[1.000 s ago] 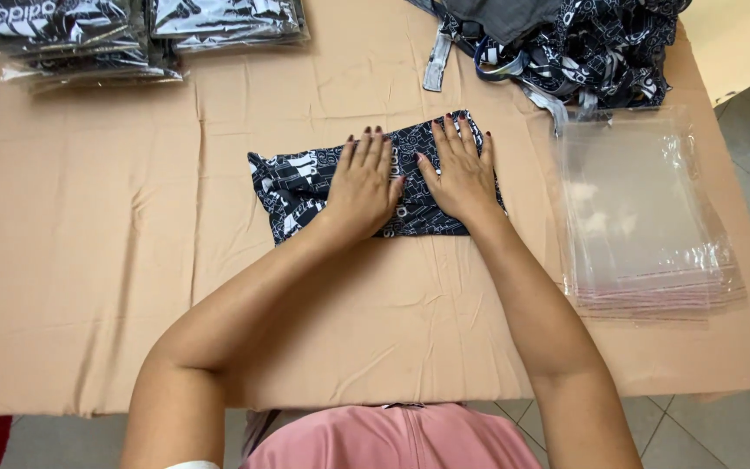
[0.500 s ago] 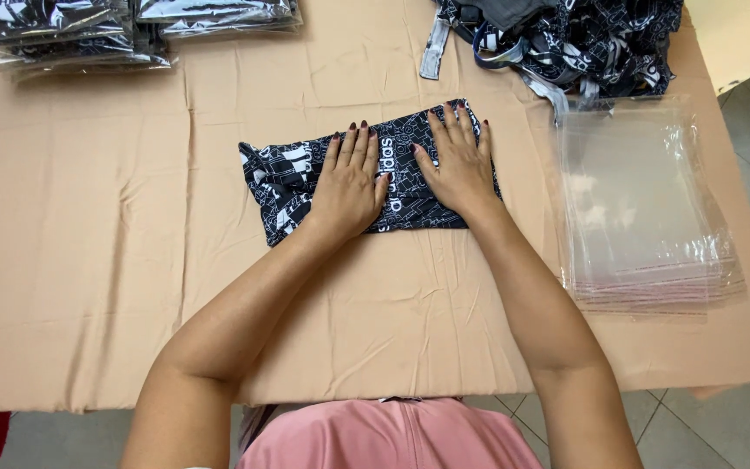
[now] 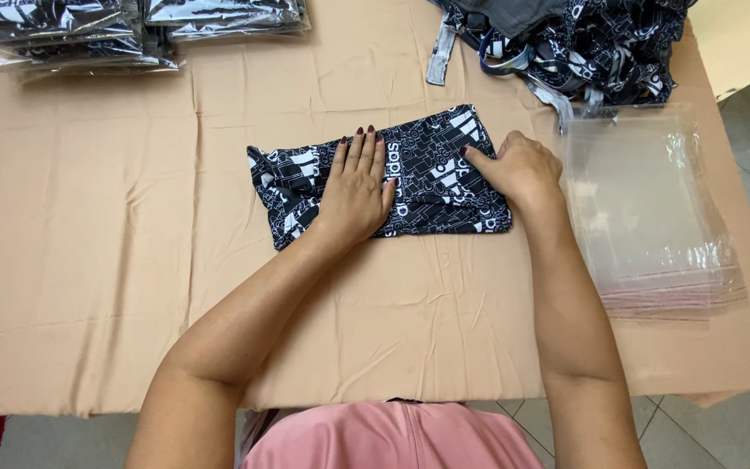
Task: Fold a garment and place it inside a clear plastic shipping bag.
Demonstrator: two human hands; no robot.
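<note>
Folded garment (image 3: 431,178), black fabric with a dense white print of letters and stripes, lies mid-tabletop on the beige cloth (image 3: 88,260). It forms a rough rectangle, slightly tilted, right end higher; the left end is bunched and uneven, the right end has neater edges. Left hand (image 3: 356,189) lies flat on the garment's middle, fingers together and extended, palm pressing down, not gripping. Right hand (image 3: 518,167) sits at the garment's right end, fingers curled, pinching the fabric edge there. Just right of the garment, touching the right hand's side, is a stack of clear plastic bags (image 3: 653,217). A heap of loose garments of the same print (image 3: 583,39) lies at the top right. Bagged garments (image 3: 132,30) are stacked at the top left, well apart. Pink shirt (image 3: 392,439) at the bottom edge.
</note>
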